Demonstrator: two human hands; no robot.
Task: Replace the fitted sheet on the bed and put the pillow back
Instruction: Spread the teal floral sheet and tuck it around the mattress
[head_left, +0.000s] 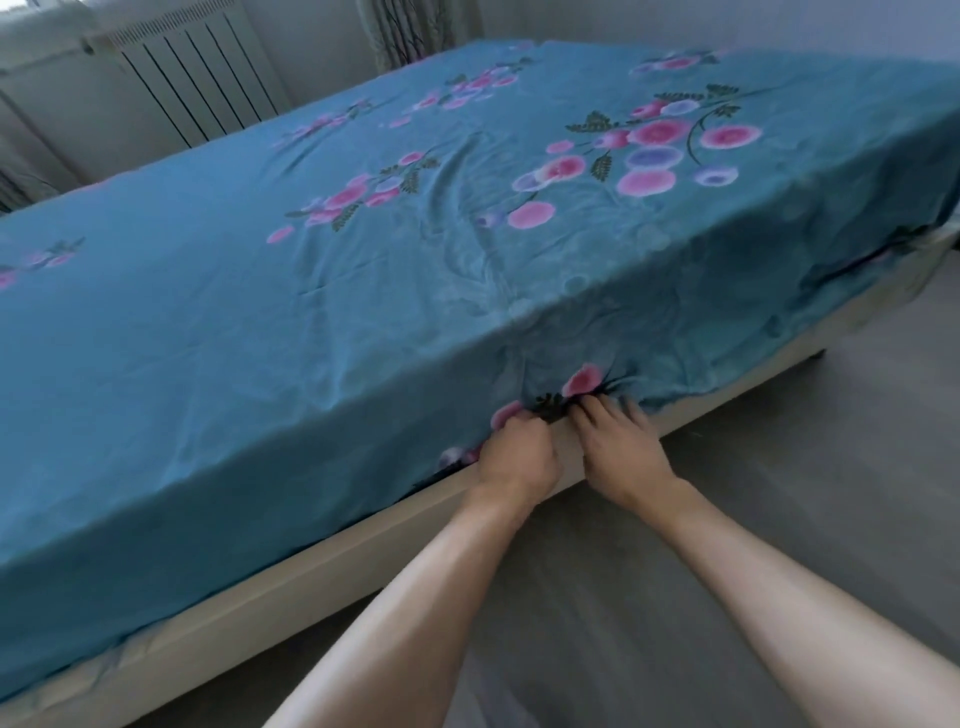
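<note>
Fitted sheet (363, 270) covers the bed top and hangs down the near side; hem is bunched at the near edge, above the pale bed frame (332, 566). Left hand (514, 457) and right hand (621, 441) both have fingers curled, gripping that bunched hem, side by side. Best approach: pull down evenly, tuck under, then smooth the centre wrinkles. No pillow in view.
</note>
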